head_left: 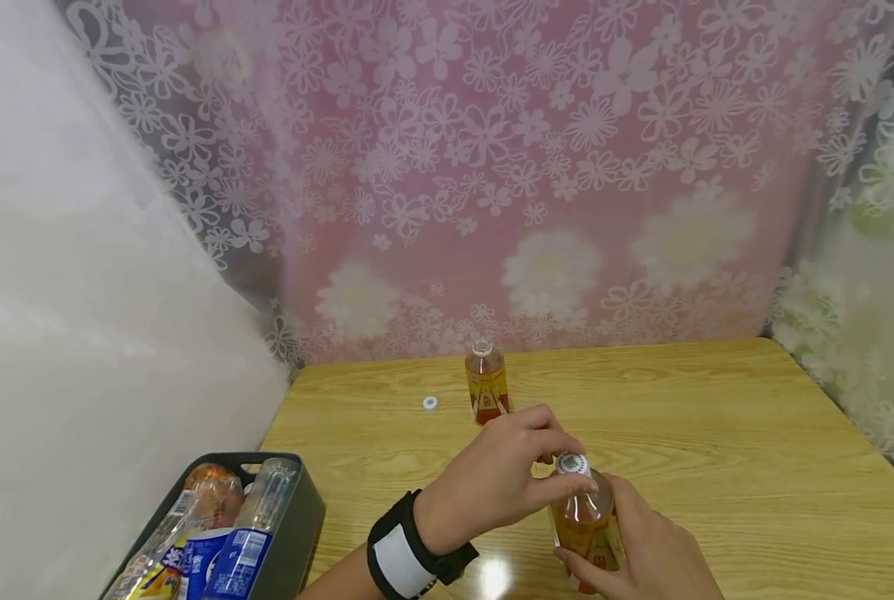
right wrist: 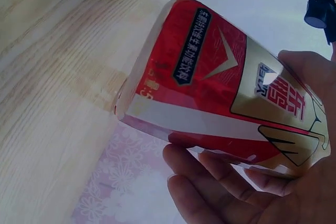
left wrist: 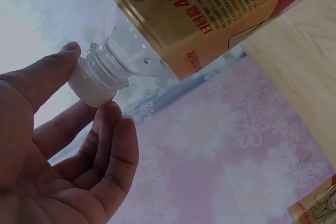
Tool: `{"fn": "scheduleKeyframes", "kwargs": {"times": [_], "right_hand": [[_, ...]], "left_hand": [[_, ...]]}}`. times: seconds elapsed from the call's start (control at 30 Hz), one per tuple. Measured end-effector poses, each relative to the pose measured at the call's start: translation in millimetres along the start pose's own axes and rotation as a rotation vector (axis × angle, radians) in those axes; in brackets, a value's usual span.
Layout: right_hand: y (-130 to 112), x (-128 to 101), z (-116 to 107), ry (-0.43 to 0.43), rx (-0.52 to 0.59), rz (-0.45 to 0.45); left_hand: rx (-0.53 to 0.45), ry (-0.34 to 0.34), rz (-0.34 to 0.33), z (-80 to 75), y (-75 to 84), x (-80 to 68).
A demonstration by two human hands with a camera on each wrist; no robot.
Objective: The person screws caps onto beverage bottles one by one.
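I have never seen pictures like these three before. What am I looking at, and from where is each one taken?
There is no machine here: a person works with two bare hands and wears three cameras. The wide picture comes from a camera on the head, looking down at a wooden table. The other two come from cameras on the wrists, so they show each hand very close.

The right hand grips the body of a bottle with a red and gold label. The left hand pinches its white cap between thumb and fingers.

Further back on the table stands a second bottle with no cap, and a small white cap lies to its left. At the lower left, a dark bin holds more bottles.
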State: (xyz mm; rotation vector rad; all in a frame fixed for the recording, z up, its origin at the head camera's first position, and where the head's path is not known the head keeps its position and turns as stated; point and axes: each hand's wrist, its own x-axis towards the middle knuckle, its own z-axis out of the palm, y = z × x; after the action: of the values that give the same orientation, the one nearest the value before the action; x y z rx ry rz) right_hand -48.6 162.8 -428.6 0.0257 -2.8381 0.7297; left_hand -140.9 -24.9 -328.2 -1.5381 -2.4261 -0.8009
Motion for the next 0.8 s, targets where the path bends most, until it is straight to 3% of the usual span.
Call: {"fn": "scheduleKeyframes", "kwargs": {"times": [0.33, 0.5, 0.63, 0.8], "right_hand": [[-2, 0, 3, 0.049, -0.037, -0.015], [-5, 1, 2, 0.017, -0.036, 0.006], [-6, 1, -1, -0.008, -0.031, 0.029], [-4, 1, -4, -0.005, -0.012, 0.039]], "left_hand": [[0.207, 0.04, -0.043, 2.4, 7.0, 5.3], [0.302, 0.07, -0.045, 5.6, 7.7, 9.8], [0.237, 0.045, -0.017, 5.2, 4.4, 10.2], [0.056, -0.063, 0.029, -0.9, -0.3, 11.6]]}}
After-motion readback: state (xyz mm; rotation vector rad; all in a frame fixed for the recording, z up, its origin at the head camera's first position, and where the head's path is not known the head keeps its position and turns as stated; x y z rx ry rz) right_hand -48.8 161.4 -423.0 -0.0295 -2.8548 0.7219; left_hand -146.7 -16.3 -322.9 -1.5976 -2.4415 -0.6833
